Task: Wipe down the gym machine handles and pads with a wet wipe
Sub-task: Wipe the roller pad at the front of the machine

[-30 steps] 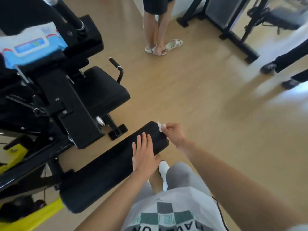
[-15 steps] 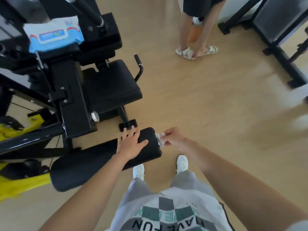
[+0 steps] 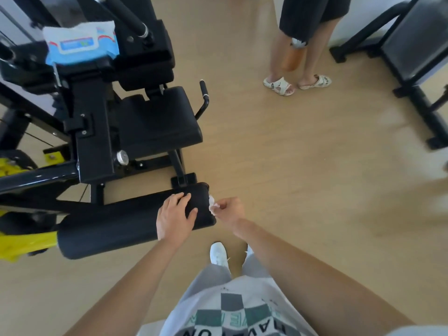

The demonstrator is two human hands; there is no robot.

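L hand (image 3: 175, 218) lies flat, fingers relaxed, on smooth black cylindrical roller pad (image 3: 116, 226) – R hand (image 3: 228, 210) pinches crumpled white wet wipe (image 3: 212, 204) against pad's rounded end.

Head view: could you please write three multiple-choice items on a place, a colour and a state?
1. Where is the pack of wipes? A) on the floor B) on top of the machine C) on the seat
2. What colour is the long pad? A) black B) red C) white
3. What is the right hand doing? A) hanging idle B) pinching a wipe C) gripping a handle
Answers: B, it lies high on the machine; A, its cover is black; B, white wipe shows in its grip.
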